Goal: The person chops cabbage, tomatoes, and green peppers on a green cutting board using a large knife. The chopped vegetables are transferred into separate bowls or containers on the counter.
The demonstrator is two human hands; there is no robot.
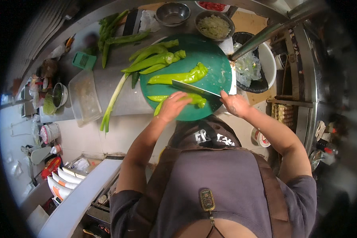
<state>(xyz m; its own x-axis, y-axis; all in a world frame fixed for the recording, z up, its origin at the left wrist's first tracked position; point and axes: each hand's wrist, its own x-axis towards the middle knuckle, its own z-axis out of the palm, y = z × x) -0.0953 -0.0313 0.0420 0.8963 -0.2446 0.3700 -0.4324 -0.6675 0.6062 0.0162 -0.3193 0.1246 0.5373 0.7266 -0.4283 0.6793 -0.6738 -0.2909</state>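
My right hand (235,104) grips the handle of a kitchen knife (193,87). Its blade points left above a round green cutting board (218,74), between two groups of long green peppers. Under the fingers of my left hand (173,107) lie green peppers (200,100) near the board's front edge, partly covered by that hand. Just beyond the blade rests one larger, wrinkled green pepper (178,78). A pile of several green peppers (156,58) sits at the board's back left, partly over its edge.
A leek (114,102) hangs over the counter's front edge, near a clear plastic tray (84,98). More peppers (107,35) lie back left. Behind the board stand an empty metal bowl (172,15) and a bowl of chopped pale vegetable (214,26). A lined bin (264,65) and a metal post (255,44) are right.
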